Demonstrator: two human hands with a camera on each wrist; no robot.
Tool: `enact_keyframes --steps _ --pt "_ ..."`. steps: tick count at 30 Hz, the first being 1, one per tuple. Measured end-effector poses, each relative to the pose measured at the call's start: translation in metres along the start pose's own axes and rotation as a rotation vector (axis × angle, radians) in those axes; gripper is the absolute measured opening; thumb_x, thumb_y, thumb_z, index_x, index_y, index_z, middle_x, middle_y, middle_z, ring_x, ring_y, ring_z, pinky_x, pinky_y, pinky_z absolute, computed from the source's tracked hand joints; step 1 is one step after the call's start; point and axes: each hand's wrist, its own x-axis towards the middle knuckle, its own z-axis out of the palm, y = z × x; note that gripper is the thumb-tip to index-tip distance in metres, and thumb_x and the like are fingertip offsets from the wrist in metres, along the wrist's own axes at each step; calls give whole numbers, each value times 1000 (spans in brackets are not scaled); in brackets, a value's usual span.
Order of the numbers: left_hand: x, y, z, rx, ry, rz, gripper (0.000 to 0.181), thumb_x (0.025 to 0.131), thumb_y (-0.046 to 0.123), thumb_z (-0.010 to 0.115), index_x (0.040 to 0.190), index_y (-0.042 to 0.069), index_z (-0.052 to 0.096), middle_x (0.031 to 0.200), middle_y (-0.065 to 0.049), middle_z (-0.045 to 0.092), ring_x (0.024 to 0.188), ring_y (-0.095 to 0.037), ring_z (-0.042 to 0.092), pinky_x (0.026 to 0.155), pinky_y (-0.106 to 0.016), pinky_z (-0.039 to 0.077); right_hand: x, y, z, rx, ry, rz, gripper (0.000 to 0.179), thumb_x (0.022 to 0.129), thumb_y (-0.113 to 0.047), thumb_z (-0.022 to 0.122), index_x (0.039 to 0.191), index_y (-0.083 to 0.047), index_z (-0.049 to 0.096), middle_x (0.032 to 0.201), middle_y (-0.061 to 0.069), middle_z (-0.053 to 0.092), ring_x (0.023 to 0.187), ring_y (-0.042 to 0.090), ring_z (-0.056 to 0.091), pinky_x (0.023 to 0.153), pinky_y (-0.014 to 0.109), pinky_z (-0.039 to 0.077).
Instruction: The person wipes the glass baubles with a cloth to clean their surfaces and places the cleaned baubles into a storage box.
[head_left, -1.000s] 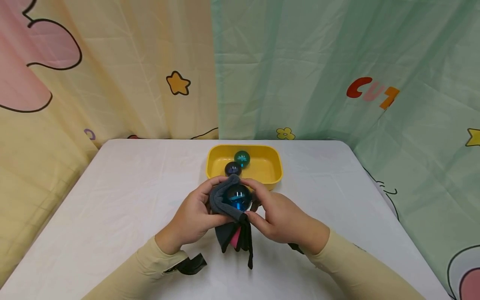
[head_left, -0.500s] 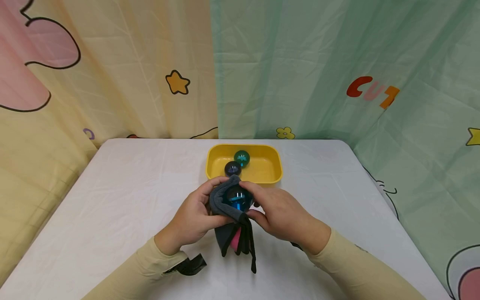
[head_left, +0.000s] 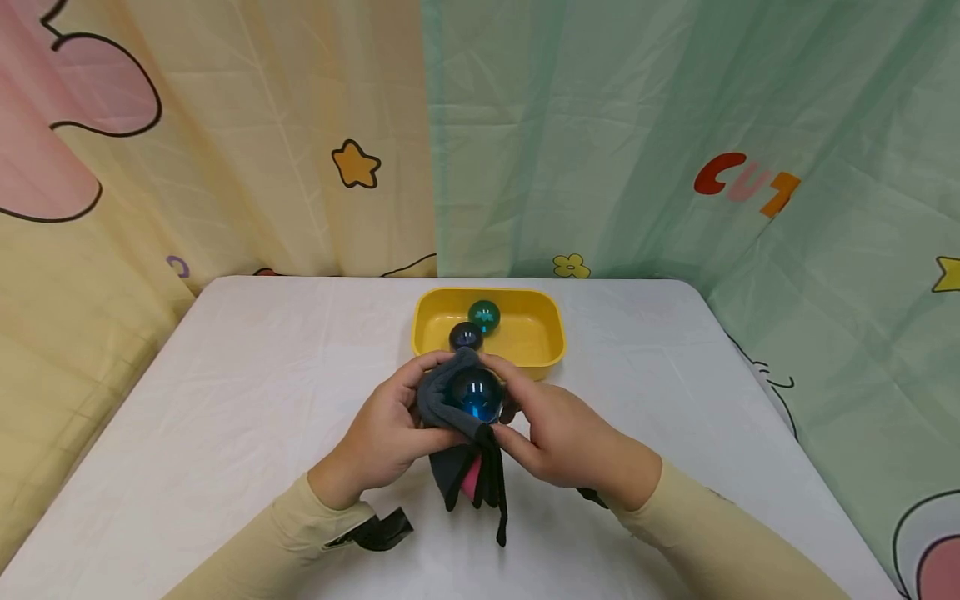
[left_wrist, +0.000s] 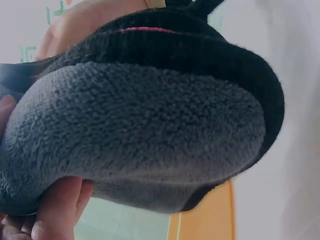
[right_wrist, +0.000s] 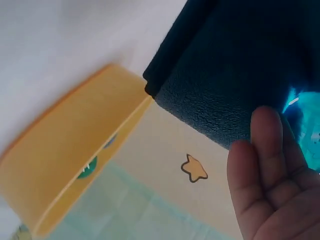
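Both hands had shifted only slightly since the earlier frames: the right hand [head_left: 558,433] had drawn its fingers back off the top of the blue ball [head_left: 474,393], so that more of the ball's glossy face showed than half a second before, while the left hand [head_left: 390,433] had kept its hold. At the centre of the head view, just below the middle of the frame, the left hand's fingers were curled round the grey fleece cloth [head_left: 442,404] and gripped it against the ball, and the right hand's thumb and fingers pinched the cloth and ball from the other side. The cloth wrapped the ball's left and lower sides, and its dark tails with a pink strip hung down to the white table [head_left: 225,400] between the wrists. The left wrist view was filled almost wholly by the cloth [left_wrist: 140,135], with fingertips [left_wrist: 55,210] under it at lower left. The right wrist view showed fingertips [right_wrist: 270,170] at lower right against the cloth [right_wrist: 225,85], with a glint of blue beside them.

Just above the hands stood the yellow tray [head_left: 551,337], touching neither hand that I could tell. It held two balls at its left end: a dark purple ball [head_left: 466,335] and a green ball [head_left: 484,316], close together
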Motion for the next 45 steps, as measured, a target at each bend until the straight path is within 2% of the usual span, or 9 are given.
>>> enact_keyframes --steps 7,14,17,20,24,31,35,39,45 --pt "0 0 -1 -24 -17 -21 77 86 -11 78 152 5 42 144 -27 58 118 -16 68 96 -30 61 1 -2 -2 -248 63 -82 71 97 -21 77 156 -7 39 125 6 75 98 17 74 89 34 64" --pt "0 1 3 -18 -29 -41 77 86 -11 78 152 7 42 135 -28 62 109 -21 71 89 -30 64 1 1 4 122 36 79 42 107 -25 62 143 -4 53 103 0 75 84 11 64 75 24 59" --pt "0 1 3 -15 -19 -36 78 85 -11 79 152 8 43 135 -27 62 112 -26 71 90 -30 64 1 3 6 188 42 66 40 110 -26 56 144 -5 55 112 0 76 91 12 69 82 28 61" --pt "0 0 2 -13 -11 -26 79 85 -11 80 151 7 43 138 -26 60 116 -33 70 92 -31 63 1 1 5 133 24 50 54 109 -29 59 156 -7 43 132 3 72 105 14 72 95 35 62" --pt "-1 -1 0 -11 -9 -13 78 85 -10 80 152 6 43 140 -26 60 118 -29 69 94 -30 62 0 -2 0 -28 10 14 76 104 -27 69 165 -12 26 131 3 70 101 14 69 91 34 62" --pt "0 -1 -2 -40 -20 -21 77 86 -11 79 152 5 41 141 -28 59 115 -18 70 95 -31 62 -1 -2 -2 -231 79 -80 69 96 -21 79 153 -7 42 128 7 73 93 16 71 84 32 63" --pt "0 -1 -1 -55 -31 -25 77 86 -12 78 152 5 41 140 -29 59 113 -19 70 93 -31 63 -1 -1 0 -125 66 -25 65 98 -21 77 150 -4 42 112 4 76 87 12 69 75 24 61" --pt "0 -1 0 -44 -30 -32 77 86 -12 78 152 6 42 137 -29 60 109 -19 71 91 -31 64 -1 0 3 111 29 64 49 105 -23 66 145 -3 47 96 0 75 79 9 63 68 22 56" --pt "0 -2 0 -18 -16 -23 77 85 -11 79 151 6 43 139 -27 60 114 -18 70 93 -30 62 0 0 5 156 -3 73 55 108 -27 62 155 -8 42 129 2 73 100 10 71 92 30 62"
